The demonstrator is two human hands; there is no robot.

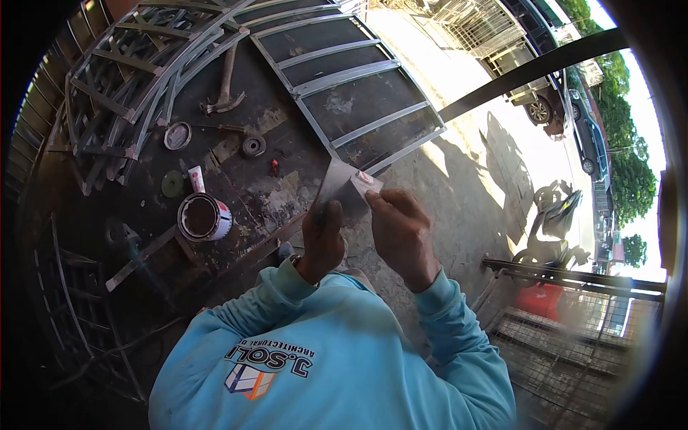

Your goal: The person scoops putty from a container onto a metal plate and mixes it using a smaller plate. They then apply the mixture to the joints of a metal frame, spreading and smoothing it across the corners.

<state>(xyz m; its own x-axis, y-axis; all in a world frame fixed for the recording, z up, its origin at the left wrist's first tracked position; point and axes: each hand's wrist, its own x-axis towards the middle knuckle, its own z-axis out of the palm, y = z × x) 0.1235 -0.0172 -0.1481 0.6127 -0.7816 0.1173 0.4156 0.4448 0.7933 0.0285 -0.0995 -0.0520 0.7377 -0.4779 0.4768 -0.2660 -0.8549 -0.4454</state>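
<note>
In front of my chest, my left hand (324, 238) is closed around the lower part of a thin grey flat plate (333, 180), which is tilted upward. My right hand (403, 231) pinches a small pale flat spreader (366, 183) with a red mark between thumb and fingers. Its edge overlaps the plate in this view. To the left on the dark worktable (261, 208) stands an uncovered can (205, 218) with brown-grey paste inside. A white and red tube (196, 179) lies right behind the can.
A hammer (226, 86), a round lid (178, 135), a grinding disc (253, 146) and a green disc (172, 183) lie on the table. Welded metal frames (365, 79) cover its far side, with more stacked frames (118, 86) at left. Wire mesh (566, 351) stands at right.
</note>
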